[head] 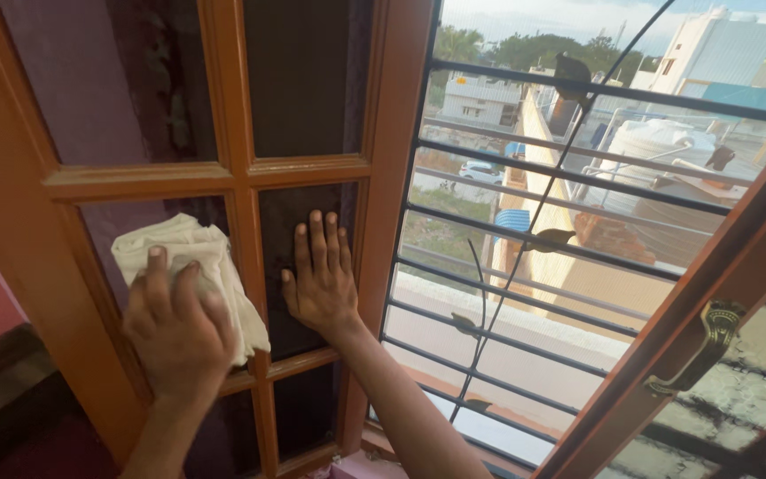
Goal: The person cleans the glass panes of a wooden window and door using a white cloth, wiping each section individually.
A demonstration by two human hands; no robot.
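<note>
My left hand [177, 330] presses a crumpled white cloth [195, 251] against a dark glass pane in the lower left of an orange wooden window shutter [241, 177]. The fingers lie over the cloth and hold it to the glass. My right hand [318, 277] rests flat, fingers spread, on the neighbouring dark pane [299, 213] just to the right, beside the shutter's upright frame. It holds nothing.
Right of the shutter is the open window with a black metal grille [543, 239] bearing leaf shapes. A second wooden shutter with a brass handle [700, 346] swings out at lower right. Outside lie rooftops, a white water tank [658, 146] and trees.
</note>
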